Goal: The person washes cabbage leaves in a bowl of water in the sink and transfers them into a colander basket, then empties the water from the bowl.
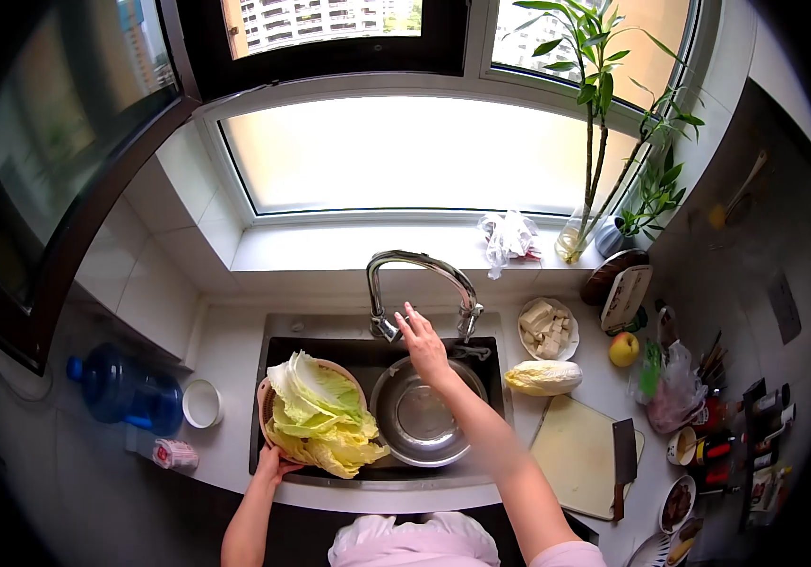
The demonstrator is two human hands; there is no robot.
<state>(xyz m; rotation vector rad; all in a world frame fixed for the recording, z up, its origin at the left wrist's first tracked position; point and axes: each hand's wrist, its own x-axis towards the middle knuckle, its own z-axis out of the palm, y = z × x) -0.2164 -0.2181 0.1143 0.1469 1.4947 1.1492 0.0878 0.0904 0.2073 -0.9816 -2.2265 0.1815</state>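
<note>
My left hand (274,466) grips the lower left rim of a pinkish colander (264,408) in the left part of the sink. Large loose napa cabbage leaves (320,411) pile up in it and hang over its rim. My right hand (423,348) reaches over the sink with its fingers stretched out, close beside the spout end of the chrome faucet (422,257); whether it touches the metal I cannot tell. Beneath my right forearm a stainless steel bowl (422,416) sits in the right part of the sink (278,345), partly covered by the arm.
Right of the sink lie a small napa cabbage (543,378), a plate of tofu pieces (548,329), a cutting board (571,454) and a cleaver (624,458). Bottles and jars crowd the far right. A blue water jug (131,387) and white bowl (202,404) are at left.
</note>
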